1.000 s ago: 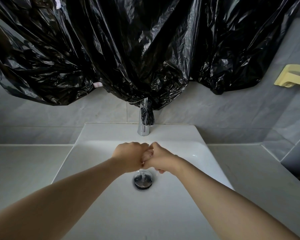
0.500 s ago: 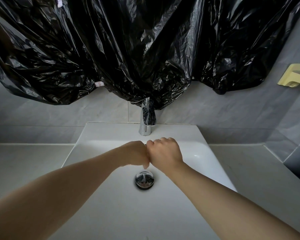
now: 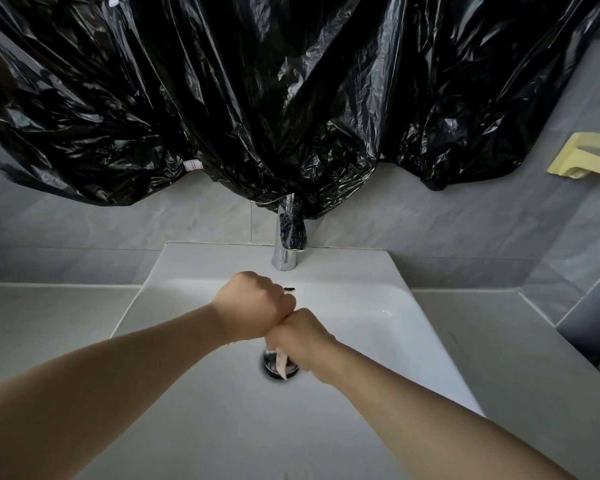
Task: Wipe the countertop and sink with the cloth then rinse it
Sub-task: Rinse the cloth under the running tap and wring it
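Seemingly the wiping is over and this is the tail of the job, the wringing after the rinse, though no water can be seen running from the tap [image 3: 286,251] just beyond the knuckles. Both fists are shut tight and pressed knuckle to knuckle over the sink [image 3: 413,327], the left hand [image 3: 253,306] slightly higher and farther out, the right hand [image 3: 300,337] lower and nearer. Between them they squeeze the cloth [image 3: 280,366], almost all of it hidden inside the grip. Only a thin pale, pinkish tail hangs out beneath the right fist, twisted narrow and dangling right above the drain [image 3: 274,363]. What remains, by my guess, is a last squeeze and setting it down.
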`<state>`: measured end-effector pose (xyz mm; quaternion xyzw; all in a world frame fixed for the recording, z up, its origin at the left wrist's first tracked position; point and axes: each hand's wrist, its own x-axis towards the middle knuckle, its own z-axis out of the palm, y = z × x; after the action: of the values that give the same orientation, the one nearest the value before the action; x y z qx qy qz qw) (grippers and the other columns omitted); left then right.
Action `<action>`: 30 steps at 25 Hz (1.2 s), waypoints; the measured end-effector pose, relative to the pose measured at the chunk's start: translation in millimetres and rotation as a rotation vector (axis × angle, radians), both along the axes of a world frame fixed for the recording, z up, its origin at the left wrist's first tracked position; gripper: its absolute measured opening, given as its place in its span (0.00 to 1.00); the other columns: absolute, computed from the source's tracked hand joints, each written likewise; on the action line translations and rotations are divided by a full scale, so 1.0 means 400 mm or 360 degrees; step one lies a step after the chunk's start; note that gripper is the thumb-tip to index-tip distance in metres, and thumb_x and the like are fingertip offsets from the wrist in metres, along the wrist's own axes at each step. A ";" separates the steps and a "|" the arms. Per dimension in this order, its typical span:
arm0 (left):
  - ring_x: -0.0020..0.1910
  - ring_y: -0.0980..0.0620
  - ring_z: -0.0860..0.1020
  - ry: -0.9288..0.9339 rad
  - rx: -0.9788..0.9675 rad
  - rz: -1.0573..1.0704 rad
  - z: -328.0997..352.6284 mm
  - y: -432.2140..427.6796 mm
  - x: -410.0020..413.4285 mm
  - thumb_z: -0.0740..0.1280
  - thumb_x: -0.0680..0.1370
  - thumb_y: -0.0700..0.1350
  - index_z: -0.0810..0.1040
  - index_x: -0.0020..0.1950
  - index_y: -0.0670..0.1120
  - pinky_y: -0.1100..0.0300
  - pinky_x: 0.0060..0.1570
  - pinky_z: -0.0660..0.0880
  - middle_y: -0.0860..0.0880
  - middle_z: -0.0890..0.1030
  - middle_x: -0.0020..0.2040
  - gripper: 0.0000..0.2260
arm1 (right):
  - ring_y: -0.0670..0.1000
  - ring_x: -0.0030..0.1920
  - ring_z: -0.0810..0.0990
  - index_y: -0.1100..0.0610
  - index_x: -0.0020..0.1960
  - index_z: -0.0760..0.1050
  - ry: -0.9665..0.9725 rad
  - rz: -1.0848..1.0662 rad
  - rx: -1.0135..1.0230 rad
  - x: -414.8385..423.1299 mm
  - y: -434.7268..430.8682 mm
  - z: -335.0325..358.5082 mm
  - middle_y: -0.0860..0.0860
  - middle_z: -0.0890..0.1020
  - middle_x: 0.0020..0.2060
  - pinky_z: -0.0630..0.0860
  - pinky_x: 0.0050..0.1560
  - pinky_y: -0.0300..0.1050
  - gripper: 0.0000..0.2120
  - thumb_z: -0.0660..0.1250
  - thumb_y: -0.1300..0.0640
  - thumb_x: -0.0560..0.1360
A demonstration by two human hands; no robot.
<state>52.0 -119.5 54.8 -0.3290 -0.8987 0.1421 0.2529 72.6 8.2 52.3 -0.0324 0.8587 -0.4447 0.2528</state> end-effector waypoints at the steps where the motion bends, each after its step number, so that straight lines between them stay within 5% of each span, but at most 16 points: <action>1: 0.16 0.50 0.65 0.0036 0.0036 -0.0062 -0.015 -0.004 -0.003 0.57 0.60 0.38 0.67 0.23 0.47 0.68 0.25 0.53 0.51 0.65 0.19 0.06 | 0.50 0.24 0.62 0.57 0.30 0.66 -0.0113 0.0017 -0.0125 0.005 0.004 0.000 0.52 0.74 0.21 0.56 0.26 0.38 0.08 0.62 0.63 0.67; 4: 0.18 0.50 0.70 -0.0104 0.0115 0.0087 -0.002 0.011 -0.003 0.64 0.59 0.40 0.68 0.28 0.48 0.69 0.24 0.52 0.50 0.71 0.21 0.05 | 0.48 0.25 0.64 0.55 0.30 0.68 -0.0098 0.0031 -0.0242 -0.010 0.020 -0.006 0.50 0.75 0.22 0.59 0.27 0.39 0.10 0.66 0.60 0.68; 8: 0.41 0.47 0.77 -0.0944 0.0430 0.0785 0.001 0.006 0.009 0.68 0.70 0.46 0.61 0.59 0.49 0.59 0.35 0.67 0.51 0.78 0.44 0.22 | 0.46 0.35 0.71 0.52 0.47 0.71 0.0021 -0.0045 -0.0275 -0.046 0.057 0.001 0.47 0.73 0.35 0.69 0.38 0.38 0.09 0.70 0.52 0.72; 10: 0.41 0.48 0.74 -0.1516 0.0918 0.0734 0.002 -0.001 0.018 0.72 0.70 0.51 0.57 0.60 0.50 0.59 0.38 0.69 0.51 0.76 0.45 0.27 | 0.44 0.37 0.73 0.51 0.52 0.71 0.0162 -0.0105 -0.0410 -0.061 0.074 0.006 0.47 0.75 0.39 0.71 0.37 0.32 0.11 0.70 0.57 0.73; 12: 0.38 0.51 0.72 -0.1820 0.1539 0.0617 0.006 -0.002 0.021 0.68 0.74 0.53 0.61 0.58 0.51 0.62 0.34 0.67 0.48 0.75 0.45 0.20 | 0.46 0.35 0.74 0.52 0.48 0.74 0.0313 -0.0183 -0.0555 -0.074 0.084 0.015 0.49 0.77 0.37 0.70 0.33 0.29 0.10 0.70 0.64 0.72; 14: 0.35 0.53 0.72 -0.1922 0.1897 0.0626 0.017 -0.008 0.022 0.66 0.76 0.53 0.66 0.55 0.51 0.64 0.33 0.67 0.49 0.76 0.41 0.14 | 0.47 0.33 0.73 0.52 0.41 0.75 0.0378 -0.0271 -0.0604 -0.080 0.093 0.025 0.50 0.75 0.32 0.68 0.32 0.32 0.11 0.69 0.68 0.70; 16: 0.39 0.53 0.77 -0.2032 0.2241 0.0568 0.016 -0.016 0.018 0.70 0.74 0.47 0.69 0.52 0.49 0.59 0.43 0.71 0.50 0.78 0.40 0.12 | 0.47 0.33 0.71 0.53 0.36 0.74 0.0425 -0.0406 -0.0597 -0.084 0.104 0.028 0.50 0.74 0.31 0.66 0.33 0.34 0.13 0.66 0.70 0.70; 19: 0.47 0.50 0.77 -0.1862 0.2726 0.0652 0.010 -0.025 0.008 0.67 0.75 0.40 0.72 0.43 0.47 0.54 0.51 0.69 0.50 0.80 0.42 0.06 | 0.51 0.43 0.74 0.53 0.36 0.74 0.0350 -0.0652 -0.0772 -0.091 0.121 0.024 0.51 0.77 0.39 0.71 0.44 0.40 0.14 0.60 0.69 0.73; 23: 0.34 0.51 0.77 -0.1979 0.3427 0.0538 0.026 -0.027 0.011 0.62 0.76 0.37 0.74 0.43 0.46 0.56 0.45 0.72 0.47 0.77 0.36 0.05 | 0.53 0.47 0.78 0.51 0.45 0.73 -0.0129 -0.0855 -0.1416 -0.092 0.124 0.034 0.54 0.80 0.46 0.71 0.53 0.50 0.12 0.53 0.62 0.80; 26: 0.40 0.48 0.77 -0.2001 0.3584 0.0452 0.037 -0.031 0.010 0.58 0.78 0.38 0.74 0.43 0.45 0.48 0.56 0.72 0.47 0.80 0.36 0.07 | 0.56 0.44 0.79 0.53 0.48 0.72 -0.0307 -0.1006 -0.1820 -0.092 0.113 0.050 0.56 0.79 0.46 0.75 0.46 0.52 0.09 0.53 0.59 0.81; 30: 0.39 0.46 0.78 -0.1757 0.3238 0.0647 0.037 -0.017 0.011 0.60 0.79 0.38 0.71 0.43 0.44 0.45 0.49 0.77 0.43 0.79 0.41 0.05 | 0.54 0.39 0.78 0.54 0.41 0.74 -0.0332 -0.1173 -0.1682 -0.098 0.109 0.064 0.54 0.80 0.41 0.76 0.37 0.44 0.11 0.55 0.56 0.77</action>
<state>56.5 -126.4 69.7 0.1571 -0.6221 -0.7652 -0.0519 33.3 51.6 77.8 0.1877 0.4502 -0.8653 0.1159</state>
